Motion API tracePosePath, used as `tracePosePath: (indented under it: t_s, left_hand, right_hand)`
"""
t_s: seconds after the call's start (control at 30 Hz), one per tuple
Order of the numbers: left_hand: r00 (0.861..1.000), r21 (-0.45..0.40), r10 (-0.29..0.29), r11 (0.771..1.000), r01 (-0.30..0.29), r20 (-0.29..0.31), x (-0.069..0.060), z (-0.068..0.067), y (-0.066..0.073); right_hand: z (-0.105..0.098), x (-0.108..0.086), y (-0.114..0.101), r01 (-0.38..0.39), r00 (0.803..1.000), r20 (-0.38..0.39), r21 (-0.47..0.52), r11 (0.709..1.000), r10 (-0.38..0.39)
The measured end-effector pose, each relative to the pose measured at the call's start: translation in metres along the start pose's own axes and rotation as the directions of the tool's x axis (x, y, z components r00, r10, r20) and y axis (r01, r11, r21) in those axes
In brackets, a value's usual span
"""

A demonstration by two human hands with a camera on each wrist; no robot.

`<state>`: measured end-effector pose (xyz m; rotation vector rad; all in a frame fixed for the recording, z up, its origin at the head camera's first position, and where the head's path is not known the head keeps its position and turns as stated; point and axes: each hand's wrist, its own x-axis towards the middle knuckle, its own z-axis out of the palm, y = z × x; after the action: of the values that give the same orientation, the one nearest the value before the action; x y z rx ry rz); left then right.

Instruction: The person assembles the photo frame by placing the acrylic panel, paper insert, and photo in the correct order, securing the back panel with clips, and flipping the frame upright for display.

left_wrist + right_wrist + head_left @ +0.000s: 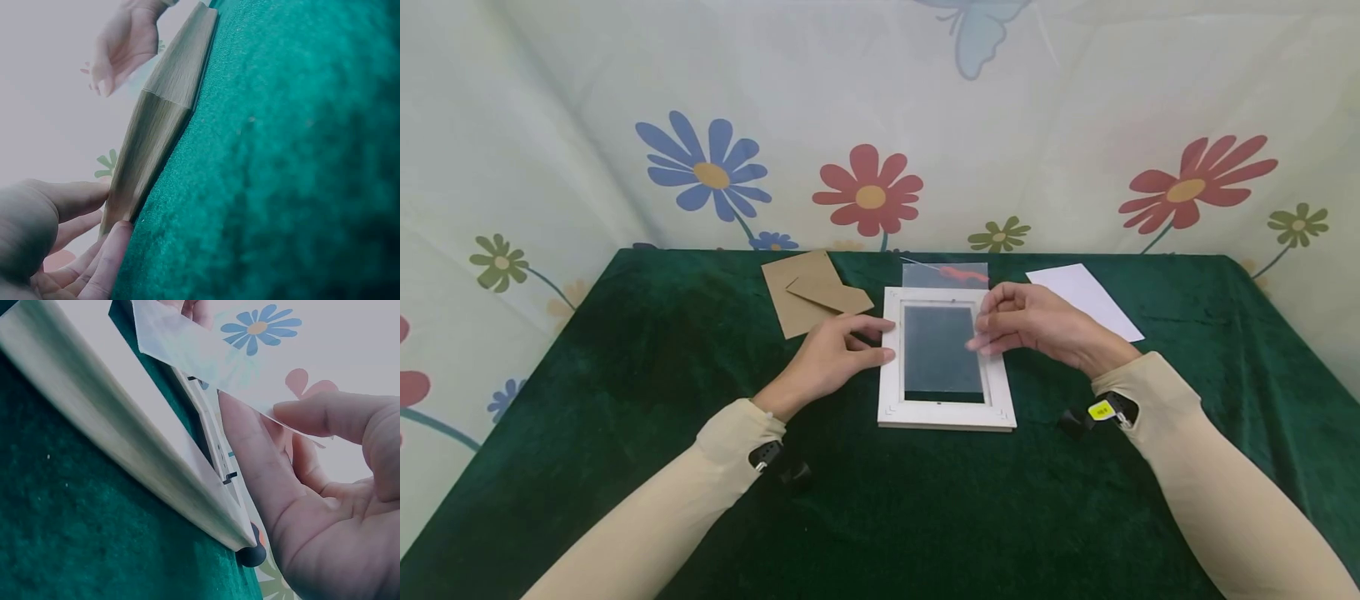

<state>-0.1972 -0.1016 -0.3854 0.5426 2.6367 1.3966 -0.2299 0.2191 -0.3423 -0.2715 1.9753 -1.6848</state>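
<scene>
A white picture frame lies on the green cloth, its window facing up. My left hand holds the frame's left side, thumb and fingers at the edge; the left wrist view shows them against the frame's side. Between thumb and fingers, my right hand pinches a thin clear sheet over the window. In the right wrist view the sheet is tilted above the frame, held at its edge by the right hand.
Behind the frame lies a clear bag with something red in it. Brown cardboard with a folded flap sits at the back left, and a white sheet at the back right. A flowered curtain hangs behind the table.
</scene>
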Motion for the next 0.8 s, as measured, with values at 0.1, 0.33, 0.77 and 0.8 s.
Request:
tracePosePath:
  t_s: [0.1,0.33,0.77,0.8]
  left_hand:
    - [1.000,0.000,0.001,1.000,-0.001,-0.001,0.0001,0.0004,0.0000]
    - [1.000,0.002,-0.003,1.000,0.003,-0.006,-0.0004,0.0005,0.0008]
    - [1.000,0.000,-0.005,1.000,0.005,-0.007,-0.0004,0.0004,0.0009]
    - [1.000,0.000,-0.004,1.000,0.004,-0.006,-0.0004,0.0003,0.0012]
  right_hand:
    - [-0.0007,0.0003,0.0015,-0.004,1.000,0.010,-0.017,1.000,0.004]
    - [-0.0009,-0.0004,0.0020,0.001,0.999,0.036,-0.089,0.996,0.002]
    - [-0.0017,-0.0004,0.0008,-0.002,1.000,0.023,-0.222,0.975,0.007]
    - [-0.0017,-0.0004,0.0004,-0.002,1.000,0.025,-0.229,0.973,0.008]
